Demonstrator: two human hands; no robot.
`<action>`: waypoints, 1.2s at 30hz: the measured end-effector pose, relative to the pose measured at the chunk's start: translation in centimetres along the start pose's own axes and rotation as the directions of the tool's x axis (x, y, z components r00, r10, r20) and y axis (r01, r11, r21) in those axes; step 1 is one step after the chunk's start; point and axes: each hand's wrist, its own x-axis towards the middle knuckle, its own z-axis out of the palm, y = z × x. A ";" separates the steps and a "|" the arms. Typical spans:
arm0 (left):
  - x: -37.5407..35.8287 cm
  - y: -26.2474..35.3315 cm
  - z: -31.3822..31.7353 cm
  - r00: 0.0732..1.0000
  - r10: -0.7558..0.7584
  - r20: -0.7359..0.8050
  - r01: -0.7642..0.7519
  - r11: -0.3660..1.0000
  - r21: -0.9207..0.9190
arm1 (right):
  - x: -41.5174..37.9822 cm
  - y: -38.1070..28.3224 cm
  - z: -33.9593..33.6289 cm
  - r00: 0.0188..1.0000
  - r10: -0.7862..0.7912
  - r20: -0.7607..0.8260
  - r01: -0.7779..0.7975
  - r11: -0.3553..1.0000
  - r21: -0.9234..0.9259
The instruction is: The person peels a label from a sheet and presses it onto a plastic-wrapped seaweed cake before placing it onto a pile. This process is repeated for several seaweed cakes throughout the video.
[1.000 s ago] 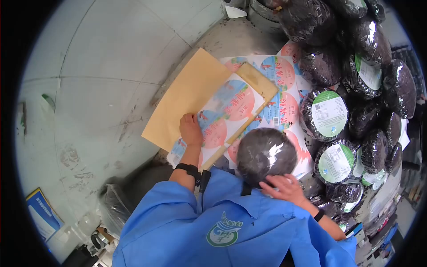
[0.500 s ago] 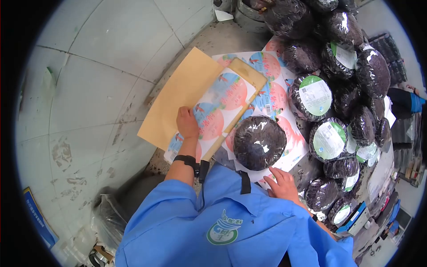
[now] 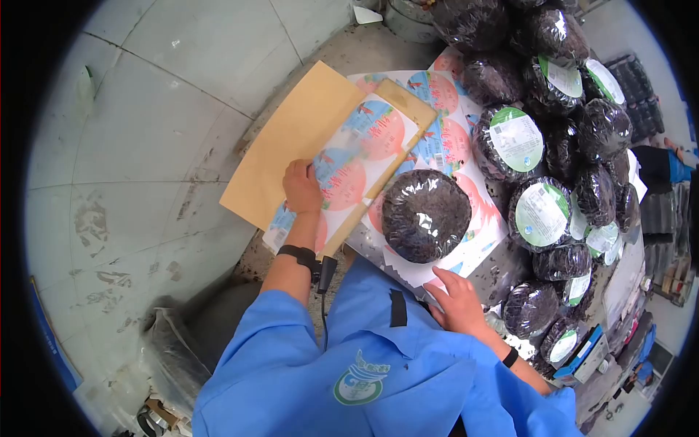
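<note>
My left hand (image 3: 302, 188) lies at the left edge of a sheet of pink and blue printed labels (image 3: 364, 149), its fingers curled and closed. What they pinch, if anything, is hidden. The sheet lies over a tan board (image 3: 273, 146). Right of it, a dark round plastic-wrapped package (image 3: 426, 216) sits flat on more label sheets (image 3: 456, 138), with no label on its top. Just below this package is my right hand (image 3: 459, 302), empty, thumb and fingers apart, near the sheets' lower edge.
Several dark wrapped packages (image 3: 517, 142) are piled on the right, some with round green and white labels. A tiled wall (image 3: 153, 124) stands at the left. A metal container (image 3: 410, 25) is at the top, and a plastic bag (image 3: 175, 342) hangs lower left.
The view has shifted slightly. My right hand has drawn a little away from the wrapped package, leaving a small gap. My left hand stays at the label sheet, slightly farther up.
</note>
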 end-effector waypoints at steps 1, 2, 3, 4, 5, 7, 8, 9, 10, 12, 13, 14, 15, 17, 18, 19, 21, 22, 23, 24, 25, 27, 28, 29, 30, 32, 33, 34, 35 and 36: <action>-0.1 -0.1 -0.1 0.999 -0.014 0.030 0.015 0.999 -0.030 | -0.5 0.1 0.3 1.000 0.024 0.005 -0.024 1.000 -0.001; -0.2 0.0 0.0 0.999 -0.014 0.033 0.015 0.999 -0.032 | -1.0 0.1 0.5 0.999 0.049 0.009 -0.049 0.999 0.000; -0.2 0.1 0.1 0.998 -0.065 0.016 0.066 0.996 -0.062 | -1.5 0.1 0.7 0.999 0.051 0.008 -0.051 0.999 0.001; 0.0 0.3 0.1 0.993 -0.114 0.001 0.114 0.989 -0.093 | -1.9 0.2 0.8 0.998 0.064 0.013 -0.064 0.998 0.006; 0.3 0.5 0.1 0.994 -0.109 0.004 0.109 0.990 -0.093 | -2.1 0.2 0.9 0.997 0.077 0.017 -0.077 0.997 0.012; 0.9 1.0 -0.1 0.999 0.044 0.022 -0.045 0.998 0.048 | -2.5 -0.1 1.1 0.995 0.097 0.022 -0.098 0.995 0.022; 1.1 0.9 0.0 0.998 0.050 0.023 -0.051 0.998 0.047 | -2.5 -0.1 1.1 0.993 0.113 0.030 -0.114 0.993 0.027; 1.4 0.5 0.3 0.998 0.052 0.028 -0.053 0.999 0.011 | -2.4 -0.2 1.2 0.993 0.118 0.024 -0.119 0.992 0.031; 1.6 0.4 0.4 0.998 0.053 0.034 -0.052 0.998 -0.026 | -2.4 -0.3 1.4 0.992 0.124 0.026 -0.125 0.991 0.042; 1.7 0.3 0.6 0.999 0.046 0.025 -0.045 0.998 -0.040 | -2.2 -0.6 1.5 0.990 0.136 0.031 -0.137 0.989 0.055; 1.8 0.3 0.7 0.999 0.033 0.010 -0.032 0.998 -0.051 | -2.0 -0.7 1.5 0.990 0.135 0.029 -0.137 0.989 0.064; 1.7 0.1 0.8 0.999 0.033 0.013 -0.033 0.998 -0.050 | -1.8 -0.8 1.5 0.991 0.133 0.028 -0.135 0.988 0.073; 1.6 -0.1 1.0 0.999 0.042 0.013 -0.041 0.998 -0.056 | -1.7 -0.8 1.5 0.991 0.134 0.029 -0.136 0.988 0.075; 1.7 -0.1 0.7 0.999 0.051 0.014 -0.050 0.997 -0.061 | -1.2 -1.0 1.6 0.990 0.136 0.041 -0.139 0.987 0.083; 1.7 0.1 0.6 0.999 0.008 0.047 -0.005 0.997 -0.076 | -1.0 -1.1 1.6 0.990 0.136 0.041 -0.139 0.987 0.085; 1.7 0.6 0.3 0.996 -0.035 0.079 0.042 0.995 -0.090 | -0.7 -1.2 1.5 0.990 0.135 0.034 -0.138 0.986 0.091; 0.9 1.6 -0.4 0.998 0.052 0.035 -0.045 0.983 -0.176 | 0.0 -1.2 1.1 0.991 0.131 0.024 -0.133 0.986 0.097; 0.0 2.3 -1.0 0.991 0.136 -0.010 -0.134 0.956 -0.260 | 0.3 -1.2 0.8 0.991 0.133 0.025 -0.135 0.986 0.095; -1.0 3.9 -2.4 0.987 0.153 0.058 -0.126 0.936 -0.328 | 0.5 -1.2 0.6 0.990 0.136 0.027 -0.138 0.986 0.095; -2.3 6.0 -4.6 0.977 0.171 0.128 -0.109 0.914 -0.391 | 0.8 -1.0 0.5 0.990 0.136 0.033 -0.139 0.985 0.100; -3.6 8.3 -7.3 0.953 0.166 0.252 -0.042 0.900 -0.435 | 1.2 -0.7 0.5 0.986 0.160 -0.048 -0.149 0.973 0.177; -6.9 11.6 -11.3 0.903 0.197 0.381 0.101 0.766 -0.635 | 2.7 -0.4 0.4 0.972 0.193 -0.132 -0.154 0.953 0.262; -8.1 13.2 -13.0 0.853 0.200 0.481 0.261 0.634 -0.728 | 3.7 -0.7 0.3 0.926 0.344 -0.158 -0.206 0.809 0.551; -8.6 14.8 -14.2 0.840 0.218 0.498 0.270 0.628 -0.730 | 4.1 -0.8 0.1 0.856 0.498 -0.138 -0.213 0.582 0.785; -8.9 16.4 -15.2 0.785 0.163 0.597 0.492 0.423 -0.761 | 4.4 -0.4 0.1 0.869 0.494 0.011 -0.267 0.452 0.851; -8.8 17.3 -15.1 0.703 0.148 0.696 0.663 0.217 -0.716 | 4.2 0.5 1.0 0.856 0.437 0.277 -0.313 0.012 0.950; -8.5 17.5 -14.2 0.701 0.163 0.694 0.662 0.212 -0.719 | 3.9 0.6 0.8 0.853 0.448 0.266 -0.306 0.017 0.952; -8.1 17.7 -13.1 0.714 0.092 0.694 0.659 0.247 -0.711 | 3.8 0.7 0.5 0.816 0.527 0.236 -0.300 0.037 0.953; -7.7 17.8 -11.8 0.725 0.019 0.688 0.656 0.284 -0.699 | 3.7 0.9 0.2 0.774 0.599 0.206 -0.296 0.055 0.954; -7.2 17.4 -10.1 0.758 0.009 0.653 0.588 0.426 -0.688 | 3.8 1.9 -0.4 0.753 0.614 0.237 -0.384 0.117 0.916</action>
